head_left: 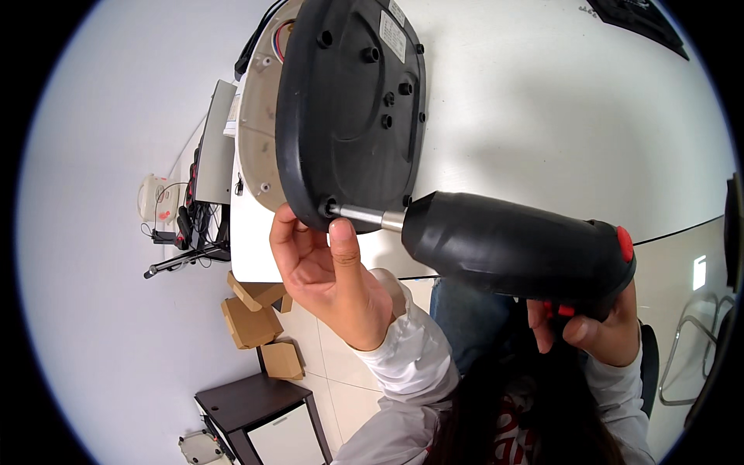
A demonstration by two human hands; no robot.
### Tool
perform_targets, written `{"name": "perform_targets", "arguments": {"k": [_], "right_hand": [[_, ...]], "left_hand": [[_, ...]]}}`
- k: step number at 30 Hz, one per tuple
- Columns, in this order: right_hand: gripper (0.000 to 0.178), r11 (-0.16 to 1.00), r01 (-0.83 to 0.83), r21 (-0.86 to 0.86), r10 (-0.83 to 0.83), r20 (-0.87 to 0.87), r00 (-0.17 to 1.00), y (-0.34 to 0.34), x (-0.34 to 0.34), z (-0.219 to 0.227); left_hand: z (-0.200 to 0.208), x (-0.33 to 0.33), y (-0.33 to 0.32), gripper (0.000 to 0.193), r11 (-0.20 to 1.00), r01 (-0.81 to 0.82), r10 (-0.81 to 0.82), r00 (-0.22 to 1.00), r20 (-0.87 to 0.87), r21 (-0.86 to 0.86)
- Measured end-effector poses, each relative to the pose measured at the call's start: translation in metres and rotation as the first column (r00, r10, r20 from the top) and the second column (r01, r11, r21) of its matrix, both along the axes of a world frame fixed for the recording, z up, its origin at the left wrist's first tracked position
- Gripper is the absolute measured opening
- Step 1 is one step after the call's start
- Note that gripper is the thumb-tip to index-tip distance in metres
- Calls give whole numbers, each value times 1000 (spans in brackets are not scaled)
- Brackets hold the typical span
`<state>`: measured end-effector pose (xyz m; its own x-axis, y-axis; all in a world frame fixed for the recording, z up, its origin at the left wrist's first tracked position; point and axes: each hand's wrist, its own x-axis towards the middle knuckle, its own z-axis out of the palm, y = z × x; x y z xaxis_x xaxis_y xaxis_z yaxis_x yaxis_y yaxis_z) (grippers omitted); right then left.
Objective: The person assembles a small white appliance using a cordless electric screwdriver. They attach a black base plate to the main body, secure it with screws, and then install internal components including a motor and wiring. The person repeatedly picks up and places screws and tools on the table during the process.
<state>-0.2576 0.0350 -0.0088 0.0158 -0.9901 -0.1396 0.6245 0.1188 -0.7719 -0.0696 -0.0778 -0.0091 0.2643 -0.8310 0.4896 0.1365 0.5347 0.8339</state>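
A black plastic base plate (353,147) with round screw holes stands tilted up on the white table, its printed label near the top. Behind its left side is a cream shell (257,151), with red and blue wires showing inside near the top. My left hand (337,291) pinches the plate's lower corner between thumb and fingers. My right hand (608,333) is wrapped round the grip of a black electric screwdriver (511,244) with red buttons. The screwdriver's metal bit reaches into the hole at the plate's lower left corner. Any screw in that hole is hidden.
The white table (542,116) stretches right, with a black panel (642,19) and small screws at its far right. Left of it stand a metal frame with cables and a white device (159,198). Cardboard boxes (252,322) and a dark cabinet (256,399) sit lower left.
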Motion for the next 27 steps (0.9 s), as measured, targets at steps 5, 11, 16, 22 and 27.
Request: {"name": "perform_targets", "arguments": {"k": [5, 11, 16, 22, 27], "right_hand": [[59, 999, -21, 36, 21, 9, 1000, -1, -1, 5], [56, 999, 17, -39, -17, -8, 1000, -1, 2, 2], [55, 997, 41, -65, -42, -13, 999, 0, 5, 1], [56, 998, 32, -52, -33, -19, 999, 0, 3, -2], [57, 999, 29, -41, -30, -14, 999, 1, 2, -3]], "left_hand": [[2, -4, 2, 44, 999, -37, 37, 999, -15, -9], [2, -5, 4, 43, 996, -80, 80, 997, 1, 30], [2, -5, 4, 42, 996, -86, 86, 996, 15, 22], [-1, -5, 3, 42, 996, -83, 83, 996, -15, 15], [0, -6, 5, 43, 995, -92, 93, 996, -9, 28]]}}
